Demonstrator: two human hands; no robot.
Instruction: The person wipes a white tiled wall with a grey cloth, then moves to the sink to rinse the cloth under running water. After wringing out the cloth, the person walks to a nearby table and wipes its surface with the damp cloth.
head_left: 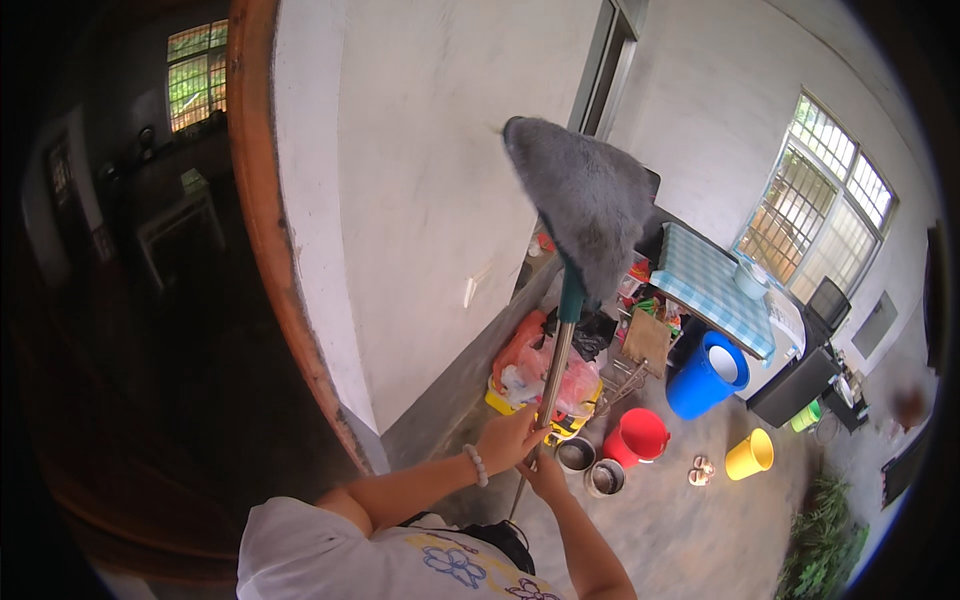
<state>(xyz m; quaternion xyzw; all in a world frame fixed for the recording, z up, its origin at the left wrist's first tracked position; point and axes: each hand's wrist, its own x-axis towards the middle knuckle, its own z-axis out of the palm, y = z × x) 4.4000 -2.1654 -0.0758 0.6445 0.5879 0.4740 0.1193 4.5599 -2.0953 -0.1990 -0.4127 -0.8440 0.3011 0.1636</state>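
A heap of soft plastic bags (528, 362), orange-red and clear, lies against the foot of the white wall, beside the metal pole. Under the heap a flat yellow plastic package (497, 399) shows at the floor. Farther back a brown cardboard piece (647, 338), nearly square, stands upright under the edge of the checked table. Behind it some small colourful packets (640, 290), red and green, lie crowded together; they are too small to tell apart. On the wall a small white plate (470, 290) hangs; I cannot tell its kind.
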